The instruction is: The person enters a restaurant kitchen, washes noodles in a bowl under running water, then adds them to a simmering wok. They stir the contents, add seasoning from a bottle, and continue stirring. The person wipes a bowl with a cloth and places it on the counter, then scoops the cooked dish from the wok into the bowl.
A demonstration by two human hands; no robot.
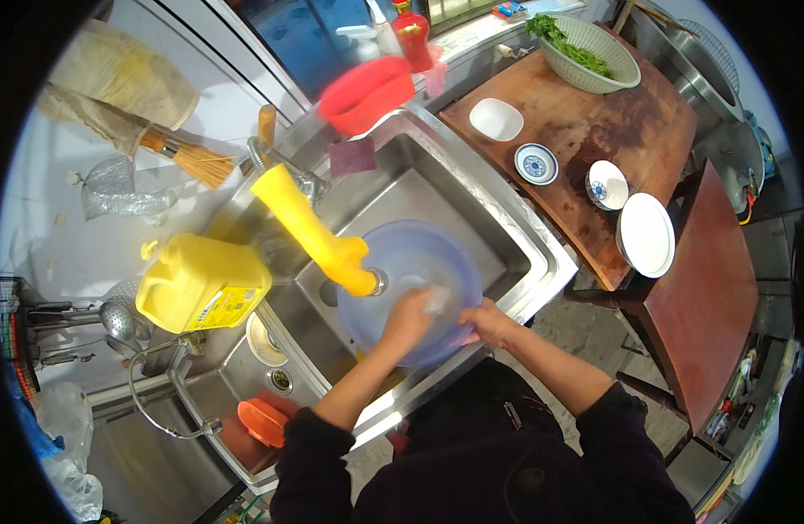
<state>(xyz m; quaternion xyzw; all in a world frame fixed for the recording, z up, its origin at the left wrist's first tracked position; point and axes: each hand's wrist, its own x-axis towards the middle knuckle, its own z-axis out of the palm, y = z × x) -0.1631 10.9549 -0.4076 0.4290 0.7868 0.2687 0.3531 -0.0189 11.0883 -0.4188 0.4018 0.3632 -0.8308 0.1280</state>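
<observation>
A translucent blue plastic basin (455, 239) stands in the large stainless steel sink (434, 190). My right hand (490, 324) grips its near right rim. Inside the basin is my left hand (409, 319), fingers pointing towards the far right. A pale, blurred patch lies at its fingertips; whether that is water or a held thing is not clear. Over the basin's left part reaches a faucet (310, 223) in a yellow sleeve, its metal outlet close to my left hand.
A yellow jug (202, 281) stands left of the faucet. The smaller sink (221, 393) holds an orange plastic item (264, 419) and a dish (265, 340). A red basin (366, 95) sits behind. Bowls, including a large white one (646, 234), and a basket of greens (628, 62) rest on the wooden table (572, 124).
</observation>
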